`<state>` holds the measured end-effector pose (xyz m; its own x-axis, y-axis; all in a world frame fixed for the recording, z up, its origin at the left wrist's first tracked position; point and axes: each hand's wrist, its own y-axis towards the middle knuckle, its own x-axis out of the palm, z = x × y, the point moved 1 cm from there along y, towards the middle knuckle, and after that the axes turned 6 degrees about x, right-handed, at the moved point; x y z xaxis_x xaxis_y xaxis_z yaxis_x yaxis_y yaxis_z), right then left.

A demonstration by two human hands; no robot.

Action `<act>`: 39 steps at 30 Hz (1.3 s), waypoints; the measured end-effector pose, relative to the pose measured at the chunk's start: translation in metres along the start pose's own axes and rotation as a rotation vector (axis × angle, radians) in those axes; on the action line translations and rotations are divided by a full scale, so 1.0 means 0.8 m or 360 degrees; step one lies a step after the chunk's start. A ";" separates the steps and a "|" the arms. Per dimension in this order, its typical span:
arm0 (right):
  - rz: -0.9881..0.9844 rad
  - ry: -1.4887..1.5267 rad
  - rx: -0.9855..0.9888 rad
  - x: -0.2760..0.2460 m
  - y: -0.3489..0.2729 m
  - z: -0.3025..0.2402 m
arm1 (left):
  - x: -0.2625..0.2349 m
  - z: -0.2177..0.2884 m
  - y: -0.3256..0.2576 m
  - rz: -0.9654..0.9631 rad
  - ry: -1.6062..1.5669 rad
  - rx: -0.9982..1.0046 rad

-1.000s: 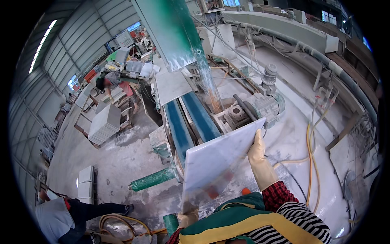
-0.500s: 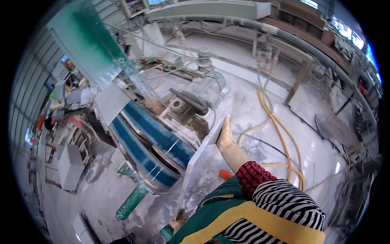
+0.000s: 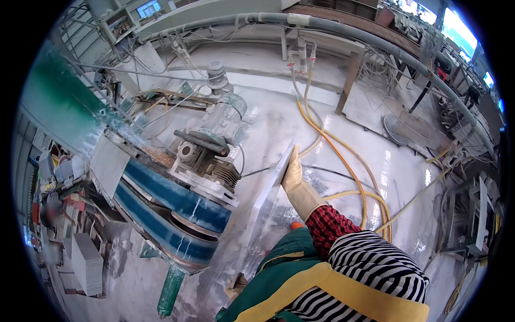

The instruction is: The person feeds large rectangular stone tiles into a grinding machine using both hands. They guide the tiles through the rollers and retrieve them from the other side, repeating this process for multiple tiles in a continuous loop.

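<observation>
I carry a large white tile, now seen almost edge-on and tilted, in front of my chest. My right hand, in a cream rubber glove, grips the tile's upper far edge, with a red plaid cuff and striped sleeve behind it. My left hand, also gloved, is mostly hidden under my green and yellow apron and sits at the tile's lower near edge. The tile hangs just to the right of a machine with two blue belts.
A grey electric motor sits on the machine beyond the belts. Yellow hoses trail over the wet white floor to the right. A stack of grey tiles stands at lower left. A green post props the machine. Big pipes run overhead.
The view has swung to the right, away from the belts. The tile, earlier showing its broad white face, now stands nearly edge-on. Both hands keep their hold.
</observation>
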<state>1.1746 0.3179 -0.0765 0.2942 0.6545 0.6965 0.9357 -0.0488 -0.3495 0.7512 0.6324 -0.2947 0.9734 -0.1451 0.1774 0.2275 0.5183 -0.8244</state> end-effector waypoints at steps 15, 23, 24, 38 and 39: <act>0.0340 0.0182 -0.0073 -0.069 0.021 -0.083 | 0.102 -0.024 -0.034 -0.0124 0.1134 0.0954; 0.0332 0.0166 -0.0086 -0.096 0.033 -0.083 | 0.115 -0.017 -0.016 -0.0136 0.1003 0.0746; 0.0369 0.0161 -0.0109 -0.095 0.031 -0.084 | 0.117 -0.019 -0.017 -0.0108 0.1048 0.0727; 0.0400 0.0185 -0.0025 -0.102 0.048 -0.070 | 0.055 -0.021 0.070 -0.0008 -0.0219 -0.0140; 0.0418 0.0189 -0.0005 -0.099 0.047 -0.071 | 0.057 -0.020 0.062 -0.0014 -0.0135 -0.0096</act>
<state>1.1972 0.2214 -0.1096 0.5471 0.5261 0.6511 0.8251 -0.2076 -0.5255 0.8066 0.6377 -0.3362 0.9707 -0.0762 0.2277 0.2366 0.4653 -0.8529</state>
